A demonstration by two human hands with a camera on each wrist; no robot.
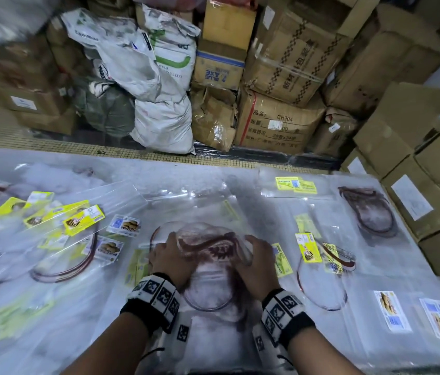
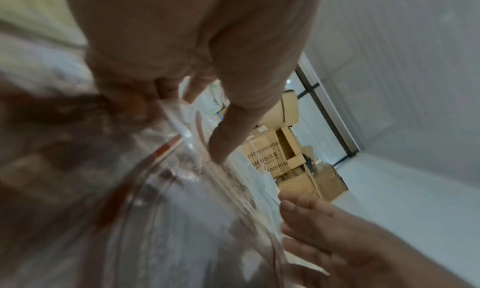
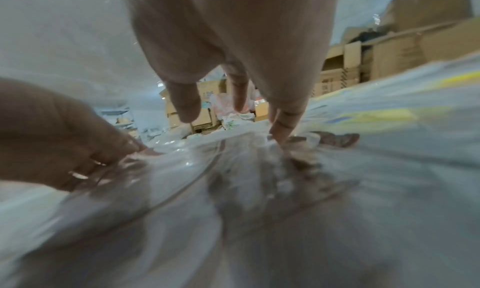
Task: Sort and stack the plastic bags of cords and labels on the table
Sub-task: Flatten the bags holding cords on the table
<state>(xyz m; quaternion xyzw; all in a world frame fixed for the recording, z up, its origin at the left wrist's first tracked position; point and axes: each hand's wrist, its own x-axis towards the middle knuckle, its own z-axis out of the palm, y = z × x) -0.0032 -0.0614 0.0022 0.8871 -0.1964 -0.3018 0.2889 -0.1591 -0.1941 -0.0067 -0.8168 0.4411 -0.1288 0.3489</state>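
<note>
Head view: stacked cardboard boxes (image 1: 281, 63) and white sacks (image 1: 159, 85) stand beyond the far edge of a tabletop (image 1: 213, 171) covered with clear plastic bags. At the middle, toward the near edge, the left hand (image 1: 171, 259) and right hand (image 1: 258, 262) rest on the two sides of a bag of dark red cords (image 1: 208, 247); further cord bags lie at the far right corner (image 1: 370, 212) and by the left edge, among yellow labels (image 1: 83, 219). Left wrist view (blurred): the left fingers (image 2: 228, 132) are loosely spread, tips touching the clear film (image 2: 182, 210). Right wrist view: the right fingers (image 3: 285, 120) likewise press down, parted; no pinch is visible.
</note>
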